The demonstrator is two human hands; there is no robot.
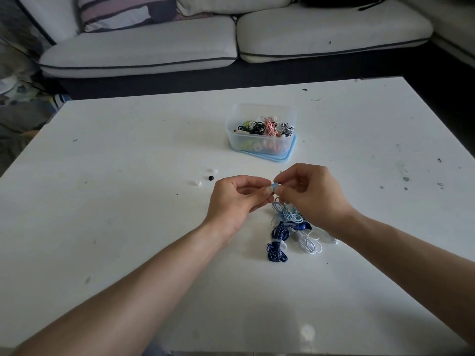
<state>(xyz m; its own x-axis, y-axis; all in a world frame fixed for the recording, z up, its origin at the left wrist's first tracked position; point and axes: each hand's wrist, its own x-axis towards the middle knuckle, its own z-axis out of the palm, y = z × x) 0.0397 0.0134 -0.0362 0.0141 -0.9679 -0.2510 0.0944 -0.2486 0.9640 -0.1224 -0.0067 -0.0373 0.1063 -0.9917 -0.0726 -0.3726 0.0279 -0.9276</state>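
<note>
Right hand: the right hand (311, 194) is up off the desk, thumb and forefinger pinching the small light-blue earbud piece (274, 187).
Left hand: the left hand (236, 199) meets it from the other side, fingertips closed on the same piece, the remaining fingers curled.
Earbud piece: held in the air between the two hands, above the near middle of the white desk (128, 201).
Hanging below: a thin light-blue cable (285, 213) trails down from the pinch to the desk.
In the way: directly under the right hand lie a tied dark-blue cable bundle (279, 242) and a loose white cable coil (309, 242), just beside each other.
Left of the hands: one small black ear tip (211, 178) near two white ear tips (198, 182).
Further back: a clear plastic tub (264, 106) full of coiled coloured earphones, standing on its pale-blue lid (280, 158).
Beyond the desk: a white cushioned sofa (144, 52).
</note>
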